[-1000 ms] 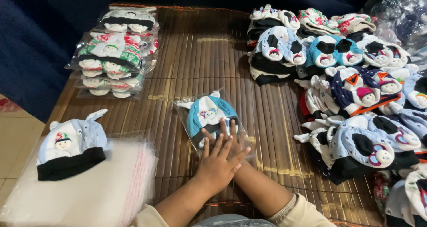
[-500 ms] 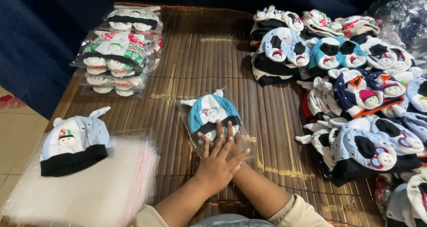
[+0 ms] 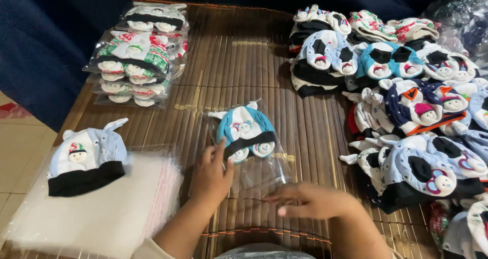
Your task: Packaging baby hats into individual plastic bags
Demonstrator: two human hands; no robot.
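A blue and white baby hat with a black band lies inside a clear plastic bag in the middle of the bamboo mat. My left hand presses flat on the bag's left side, fingertips touching the hat's band. My right hand is at the bag's open lower edge, fingers pinching the flap; part of it is blurred.
A stack of bagged hats stands at the back left. A pile of empty clear bags lies at the front left with a light-blue hat on it. Many loose hats are heaped on the right.
My two hands lay together over the bag's lower part; now they are apart, the left on the bag's left side, the right drawn to the lower right edge.
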